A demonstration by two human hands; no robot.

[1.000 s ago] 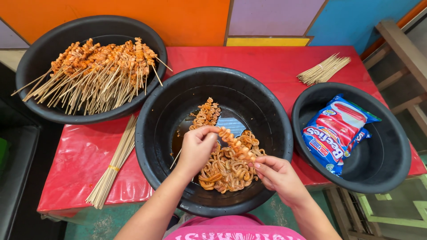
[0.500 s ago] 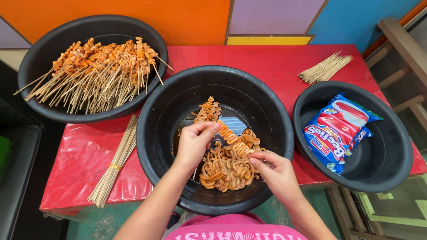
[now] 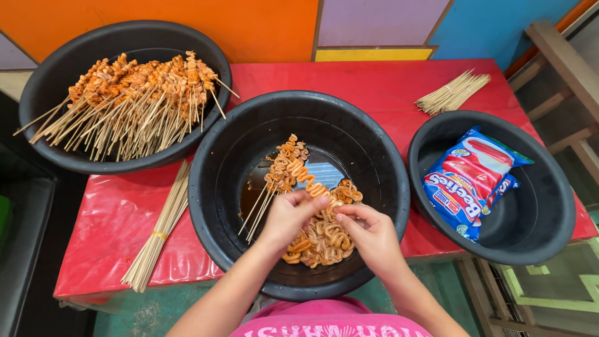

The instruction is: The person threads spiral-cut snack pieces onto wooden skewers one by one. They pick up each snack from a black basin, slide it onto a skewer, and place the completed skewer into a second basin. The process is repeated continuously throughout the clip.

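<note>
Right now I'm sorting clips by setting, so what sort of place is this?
Probably a street-food prep spot: a red-covered table, black basins, one piled with finished skewers, bundles of bare bamboo sticks, and both hands over marinated meat coils.

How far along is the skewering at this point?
Done: a big heap of loaded skewers fills the left basin, and a few more lie in the middle basin. In hand: left hand and right hand work one coiled strip. Left: a mound of coiled pieces, plus bare stick bundles and an unopened blue packet.
</note>
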